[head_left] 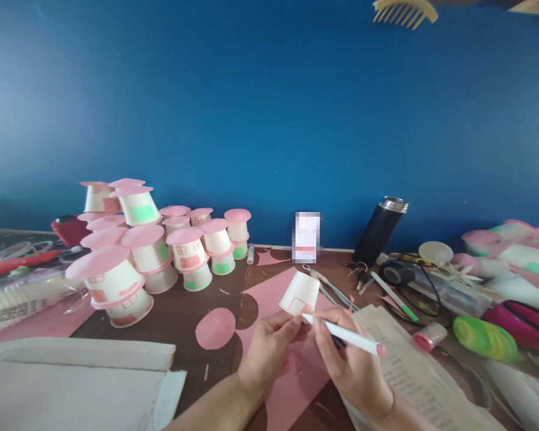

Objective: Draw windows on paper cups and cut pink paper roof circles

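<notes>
A white paper cup (302, 290), bottom end up and tilted, is held near its rim by my left hand (268, 344). On its side a red rectangular outline shows. My right hand (351, 359) is closed round a white marker (348, 336) with a red end, its tip close to the cup's lower edge. Beneath both hands lies a cut sheet of pink paper (291, 389). A round pink paper piece (215, 328) rests on the table to the left of my left hand.
Stacked cups with pink paper tops (112, 278) stand at the left. Behind are a phone (307, 237) and a black flask (381, 230). A green-ended marker (394, 296), printed paper (399, 359) and a pink pouch (521, 323) lie right; a cardboard flap (72, 383) lies front left.
</notes>
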`<state>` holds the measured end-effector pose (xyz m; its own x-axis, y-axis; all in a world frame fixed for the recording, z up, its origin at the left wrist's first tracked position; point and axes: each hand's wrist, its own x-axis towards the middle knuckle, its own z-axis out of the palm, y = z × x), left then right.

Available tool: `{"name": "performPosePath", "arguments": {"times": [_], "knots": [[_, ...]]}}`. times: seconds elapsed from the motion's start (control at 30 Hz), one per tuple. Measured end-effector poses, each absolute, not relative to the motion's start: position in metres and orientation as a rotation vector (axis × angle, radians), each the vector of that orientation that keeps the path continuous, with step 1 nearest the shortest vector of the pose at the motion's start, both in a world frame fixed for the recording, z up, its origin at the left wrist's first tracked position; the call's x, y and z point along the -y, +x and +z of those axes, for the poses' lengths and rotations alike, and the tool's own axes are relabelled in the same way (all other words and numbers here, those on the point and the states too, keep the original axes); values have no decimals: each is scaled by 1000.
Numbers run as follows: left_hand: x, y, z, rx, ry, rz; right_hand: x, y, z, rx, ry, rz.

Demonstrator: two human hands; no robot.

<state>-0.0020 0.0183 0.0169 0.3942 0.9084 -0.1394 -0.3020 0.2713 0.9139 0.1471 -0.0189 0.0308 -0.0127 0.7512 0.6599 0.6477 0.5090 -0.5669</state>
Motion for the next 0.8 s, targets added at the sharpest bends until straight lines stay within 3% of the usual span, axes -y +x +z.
{"name": "performPosePath", "arguments": {"times": [0.8], "knots": [[-14,-4,29,-830,1079,956,20,147,30,1689,-1185,126]]}}
